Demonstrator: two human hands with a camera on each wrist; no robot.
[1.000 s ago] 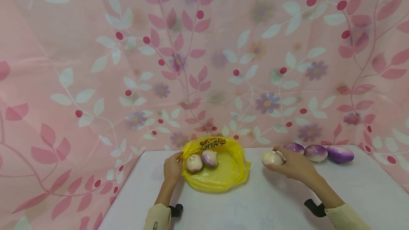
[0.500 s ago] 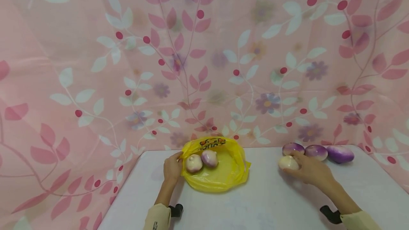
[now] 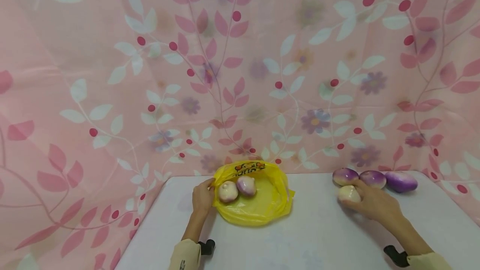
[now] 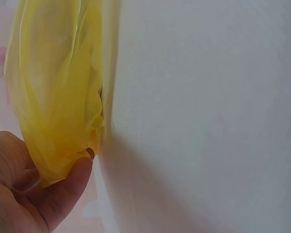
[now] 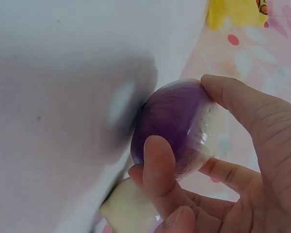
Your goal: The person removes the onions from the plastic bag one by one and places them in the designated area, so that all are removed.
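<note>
Right hand's (image 3: 378,204) fingers clamped on glossy, round purple-and-white vegetable (image 3: 348,194). It's shifted right since a second ago, farther from yellow plastic bag (image 3: 251,219), now just in front of three glossy purple vegetables (image 3: 374,178) on white-covered desk (image 3: 311,228). Left hand's (image 3: 203,197) fingers still pinch bag rim.

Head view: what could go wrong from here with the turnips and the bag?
The held turnip looks smooth and glossy, so it could slip from the fingers of the right hand. A neighboring turnip sits close behind it and might get nudged and roll. The yellow bag looks thin and is pinched at one side by the left hand, so its opposite rim could sag.
</note>
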